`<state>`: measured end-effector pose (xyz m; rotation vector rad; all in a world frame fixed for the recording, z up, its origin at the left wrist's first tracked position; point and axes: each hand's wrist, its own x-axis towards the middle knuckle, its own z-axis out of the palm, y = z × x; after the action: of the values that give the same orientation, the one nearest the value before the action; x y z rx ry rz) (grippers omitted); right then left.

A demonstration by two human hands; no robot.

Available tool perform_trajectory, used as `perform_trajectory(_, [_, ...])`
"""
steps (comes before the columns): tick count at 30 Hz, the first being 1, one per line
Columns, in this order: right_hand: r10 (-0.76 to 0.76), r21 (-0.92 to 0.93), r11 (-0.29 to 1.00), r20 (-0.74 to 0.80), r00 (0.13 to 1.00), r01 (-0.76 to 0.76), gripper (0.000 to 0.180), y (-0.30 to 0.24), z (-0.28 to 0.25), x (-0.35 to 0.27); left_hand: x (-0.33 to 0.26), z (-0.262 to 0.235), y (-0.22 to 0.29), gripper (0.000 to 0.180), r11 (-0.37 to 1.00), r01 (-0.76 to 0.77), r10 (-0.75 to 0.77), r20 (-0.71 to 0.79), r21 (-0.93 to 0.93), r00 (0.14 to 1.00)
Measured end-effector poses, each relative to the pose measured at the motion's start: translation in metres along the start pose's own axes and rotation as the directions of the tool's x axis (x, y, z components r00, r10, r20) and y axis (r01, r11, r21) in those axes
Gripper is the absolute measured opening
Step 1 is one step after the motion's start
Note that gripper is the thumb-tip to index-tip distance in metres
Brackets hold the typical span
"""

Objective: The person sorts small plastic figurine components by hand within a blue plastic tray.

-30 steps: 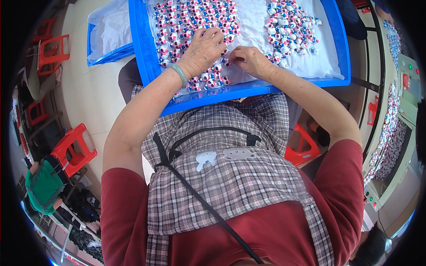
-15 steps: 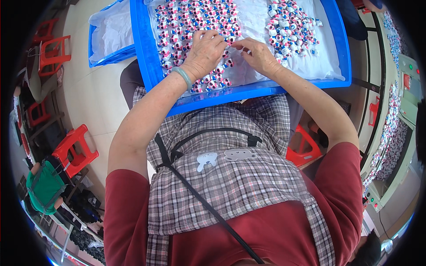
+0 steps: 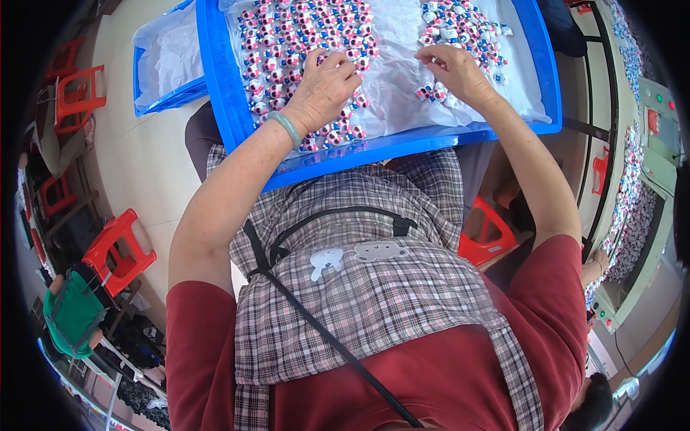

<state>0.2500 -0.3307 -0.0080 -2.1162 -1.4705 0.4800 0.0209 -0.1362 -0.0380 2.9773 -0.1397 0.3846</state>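
A large blue tray [image 3: 359, 152], lined with white paper [image 3: 394, 79], lies across my lap. On its left side, small pink, white and blue figurines [image 3: 277, 57] stand in close rows. My left hand [image 3: 327, 90], with a pale green bangle at the wrist, rests over these rows with its fingers spread and curved; what lies under the palm is hidden. At the edge of a looser heap of similar figurines [image 3: 463, 29] on the right is my right hand [image 3: 460, 75]. Its thumb and forefinger are a little apart, with nothing visible between them.
Left of the tray stands a smaller blue bin [image 3: 169, 61] lined with white. Red stools [image 3: 118, 251] stand on the floor to the left, another red stool [image 3: 487, 233] at the right. A person in green [image 3: 72, 312] is at far left. Machinery with many small pieces [image 3: 636, 237] runs along the right.
My right hand has moved right, away from the rows and my left hand, to the loose heap. My left hand stays over the rows. The whole view has shifted slightly.
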Motion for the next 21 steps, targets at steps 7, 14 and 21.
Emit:
perform_trajectory(7, [-0.090,-0.300,0.936,0.306,0.948,0.186,0.029,0.005,0.002,-0.034,-0.002,0.008,0.005,0.015,0.998,0.005,-0.006,0.013,0.059,1.000])
perform_trajectory(14, [-0.236,-0.447,0.800,0.378,0.895,0.400,0.025,0.005,0.030,-0.022,-0.003,0.007,0.006,0.016,0.998,0.051,-0.052,0.018,0.044,0.999])
perform_trajectory(21, [-0.323,-0.361,0.823,0.338,0.884,0.439,0.020,-0.008,0.032,-0.013,-0.010,-0.004,0.005,0.018,0.998,0.068,-0.068,-0.062,-0.002,0.996])
